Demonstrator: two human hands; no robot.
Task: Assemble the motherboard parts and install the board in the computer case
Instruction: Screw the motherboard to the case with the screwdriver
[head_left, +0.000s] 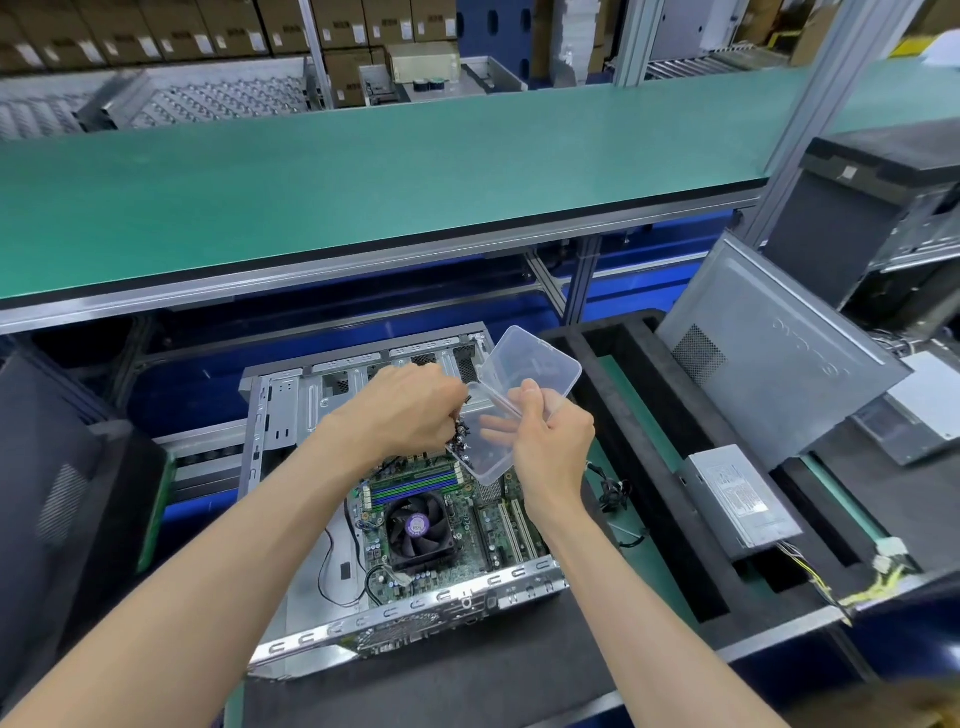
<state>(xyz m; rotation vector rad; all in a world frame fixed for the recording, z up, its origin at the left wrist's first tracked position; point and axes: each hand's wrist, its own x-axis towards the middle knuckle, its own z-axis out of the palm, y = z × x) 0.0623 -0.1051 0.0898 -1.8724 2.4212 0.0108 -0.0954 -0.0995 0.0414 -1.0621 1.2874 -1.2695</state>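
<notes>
We hold the clear screw box (498, 415) above the motherboard (447, 519): right hand (550, 441) grips its hinge edge, left hand (410, 415) pinches screws (460, 441) at its left rim.

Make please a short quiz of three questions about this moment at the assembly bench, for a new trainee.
1. True or false: the motherboard already lies inside the open computer case.
2. What does the right hand hold? A) a screwdriver B) a clear plastic box with its hinged lid open C) the power supply
3. Fill in: the left hand picks small dark ____ from the box.

Key: 1 true; 2 B; 3 screws.
</notes>
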